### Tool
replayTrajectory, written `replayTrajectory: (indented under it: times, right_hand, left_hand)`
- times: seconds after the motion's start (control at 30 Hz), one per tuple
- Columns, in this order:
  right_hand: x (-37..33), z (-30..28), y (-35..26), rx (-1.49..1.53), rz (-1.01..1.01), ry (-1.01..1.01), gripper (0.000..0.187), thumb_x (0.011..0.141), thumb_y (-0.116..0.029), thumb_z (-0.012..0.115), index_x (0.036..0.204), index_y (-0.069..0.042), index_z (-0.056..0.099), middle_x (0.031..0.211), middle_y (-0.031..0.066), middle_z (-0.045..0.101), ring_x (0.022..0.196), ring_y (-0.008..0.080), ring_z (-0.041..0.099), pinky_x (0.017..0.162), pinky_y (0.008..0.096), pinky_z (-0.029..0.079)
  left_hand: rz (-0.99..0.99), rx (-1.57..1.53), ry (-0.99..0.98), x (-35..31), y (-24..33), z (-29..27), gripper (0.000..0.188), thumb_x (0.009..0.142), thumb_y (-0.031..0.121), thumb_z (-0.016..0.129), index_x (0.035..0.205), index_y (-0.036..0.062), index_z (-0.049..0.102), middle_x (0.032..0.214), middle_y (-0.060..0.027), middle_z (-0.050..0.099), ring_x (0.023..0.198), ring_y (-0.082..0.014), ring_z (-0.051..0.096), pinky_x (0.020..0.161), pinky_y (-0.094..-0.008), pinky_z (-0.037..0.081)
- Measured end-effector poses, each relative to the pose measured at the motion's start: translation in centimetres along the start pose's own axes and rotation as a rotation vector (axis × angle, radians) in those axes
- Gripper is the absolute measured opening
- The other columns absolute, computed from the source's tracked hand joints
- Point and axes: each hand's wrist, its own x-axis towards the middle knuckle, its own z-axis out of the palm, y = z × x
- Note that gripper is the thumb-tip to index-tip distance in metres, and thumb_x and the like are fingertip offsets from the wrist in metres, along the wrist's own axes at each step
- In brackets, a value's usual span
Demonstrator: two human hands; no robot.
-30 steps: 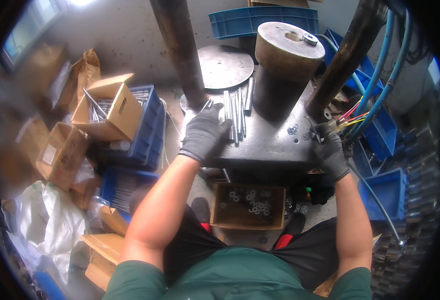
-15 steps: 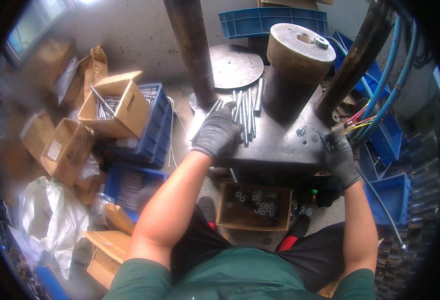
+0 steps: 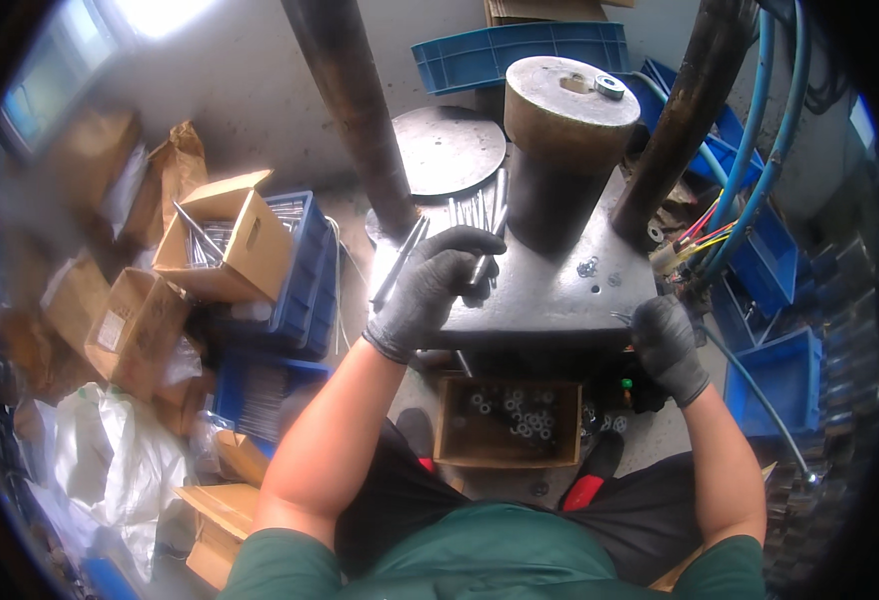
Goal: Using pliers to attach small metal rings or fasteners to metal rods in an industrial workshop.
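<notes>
My left hand (image 3: 430,285), in a dark grey glove, is raised over the left part of the metal table (image 3: 550,305), its fingers curled around a short bright metal rod (image 3: 479,268). Behind it several more rods (image 3: 472,210) lie side by side, partly hidden by the hand. At the table's near right corner my right hand (image 3: 668,340), gloved too, is closed on a thin metal tool with a forked tip (image 3: 621,318); the glove hides the rest. Small dark rings (image 3: 588,267) lie on the tabletop between the hands.
A thick metal cylinder (image 3: 567,150) stands on the table with a ring on top, between two dark posts. Below is a cardboard box (image 3: 505,455) holding washers. Boxes of rods (image 3: 225,240) and blue crates stand left; blue hoses (image 3: 760,170) hang right.
My left hand has come up from the pile of rods with its fingers curled around one. My right hand has moved toward me along the table's right edge, with the forked tip showing.
</notes>
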Motion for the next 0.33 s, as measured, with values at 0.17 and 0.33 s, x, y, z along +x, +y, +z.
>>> replayTrajectory:
  times: [0.17, 0.33]
  right_hand:
    - [0.4, -0.5, -0.5, 0.036, -0.045, 0.033, 0.021, 0.074, 0.004, 0.069, 0.089, -0.007, 0.060, 0.086, 0.0155, 0.061, 0.087, 0.0399, 0.058, 0.079, 0.0489, 0.047]
    - [0.5, -0.7, -1.4, 0.284, 0.275, 0.059, 0.015, 0.082, 0.002, 0.070, 0.090, -0.007, 0.061, 0.086, 0.0160, 0.062, 0.089, 0.0318, 0.063, 0.085, 0.0497, 0.049]
  left_hand:
    - [0.002, 0.028, 0.032, -0.3, 0.2, 3.4, 0.031, 0.103, 0.025, 0.067, 0.121, 0.0002, 0.065, 0.084, -0.0050, 0.064, 0.066, -0.0116, 0.061, 0.059, -0.0258, 0.050]
    - [-0.074, 0.281, 0.075, 0.6, -0.2, 4.2, 0.032, 0.107, 0.032, 0.063, 0.121, 0.0035, 0.066, 0.083, -0.0044, 0.064, 0.063, -0.0113, 0.058, 0.057, -0.0254, 0.048]
